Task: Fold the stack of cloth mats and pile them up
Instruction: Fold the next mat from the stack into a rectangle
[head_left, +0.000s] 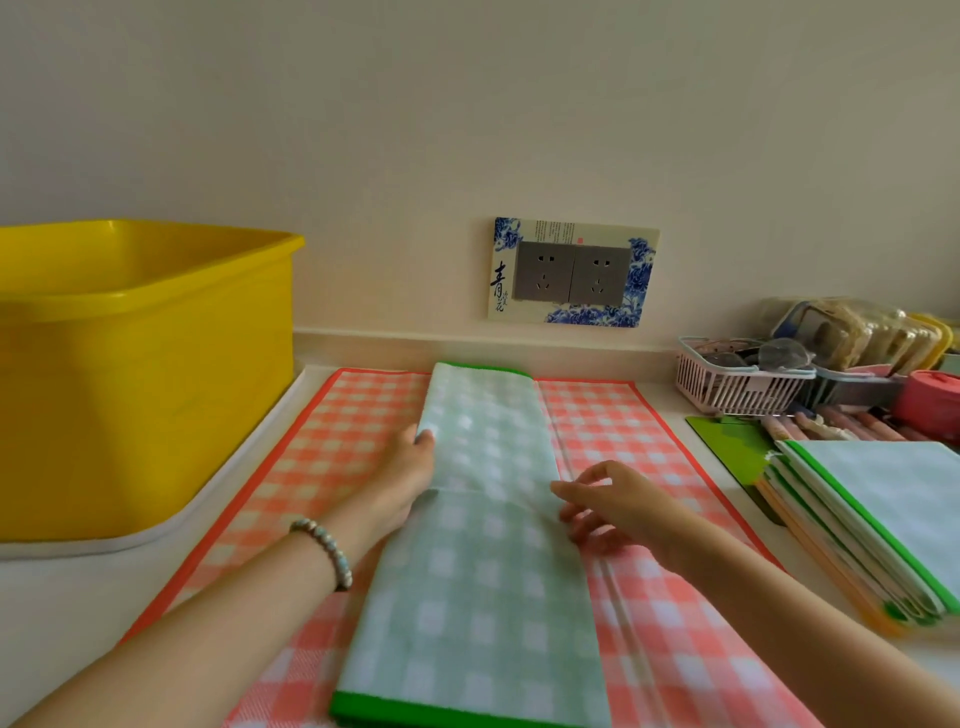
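Lying lengthwise between the hands, the green checked mat (483, 545) is resting folded in a long strip on an orange checked mat (332, 467) on the bench (67, 597). The left hand (410, 462) is pinching its left edge. The right hand (618, 506) is touching its right edge with loose, spread fingers, and the folded pile (883, 514) is sitting off to the right.

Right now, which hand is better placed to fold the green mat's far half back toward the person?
Probably the left hand: it grips the left edge of the green mat, on its far half. The right hand is open at the middle crease, better suited to pinning it.
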